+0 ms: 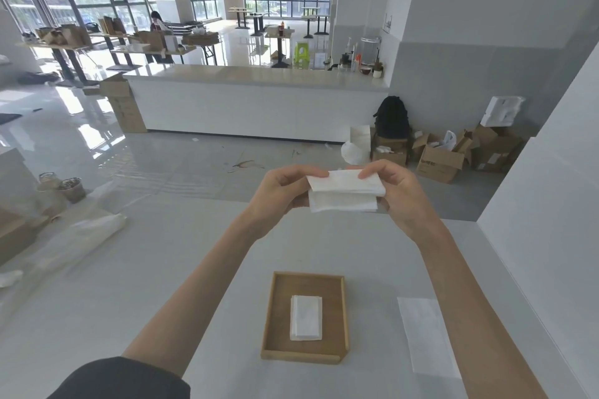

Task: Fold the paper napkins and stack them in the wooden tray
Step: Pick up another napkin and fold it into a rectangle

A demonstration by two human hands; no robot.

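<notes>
A white paper napkin (345, 193) is held up in the air over the far part of the white table (201, 269), partly folded with its top flap bent over. My left hand (278, 191) pinches its left edge and my right hand (400, 193) pinches its right edge. Below, near me, the wooden tray (275, 311) rests on the table with a stack of folded napkins (306, 317) lying flat in its middle. An unfolded napkin (424, 334) lies flat on the table to the right of the tray, partly covered by my right forearm.
A white wall (544, 220) borders the table on the right. Beyond the table's far edge is open floor, a long white counter (246, 100), cardboard boxes (440, 159) and a black backpack (392, 116). Plastic wrap and pots lie on the left.
</notes>
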